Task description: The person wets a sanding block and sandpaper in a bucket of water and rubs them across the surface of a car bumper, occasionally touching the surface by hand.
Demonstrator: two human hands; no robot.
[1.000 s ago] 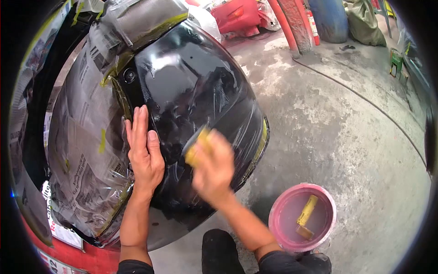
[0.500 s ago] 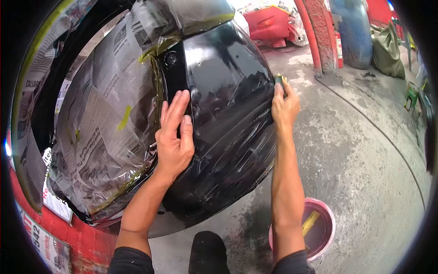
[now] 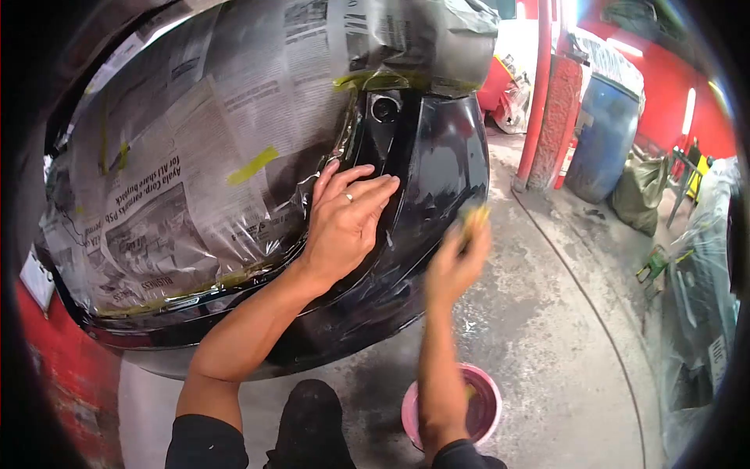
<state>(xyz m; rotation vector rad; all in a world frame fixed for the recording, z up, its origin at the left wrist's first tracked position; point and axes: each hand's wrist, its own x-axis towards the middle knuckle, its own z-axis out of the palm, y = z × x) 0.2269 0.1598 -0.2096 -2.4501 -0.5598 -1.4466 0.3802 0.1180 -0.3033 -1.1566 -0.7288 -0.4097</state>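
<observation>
The glossy black car body panel (image 3: 447, 148) curves down in front of me, wet and streaked over its lower part. My left hand (image 3: 348, 227) lies with fingers stretched out along the panel's inner edge, below a round fitting (image 3: 384, 109) in a black recess. Newspaper masking (image 3: 211, 156) covers the area left of that hand, held with yellow-green tape (image 3: 254, 165). At the panel's right edge, my right hand (image 3: 457, 262) grips a yellow sponge (image 3: 475, 219); both are blurred by motion.
A pink bucket (image 3: 494, 395) of murky water stands on the concrete floor (image 3: 547, 313) under my right forearm. A dark hose or cable (image 3: 582, 293) crosses the floor. Beyond are a red post (image 3: 539, 102), a blue drum (image 3: 601, 141), a sack (image 3: 639, 195) and plastic-covered items (image 3: 699, 313).
The view has turned and shifted, so the panel sits differently in it. My right hand has moved lower along the panel's right side with the sponge. My left hand stays at the inner edge.
</observation>
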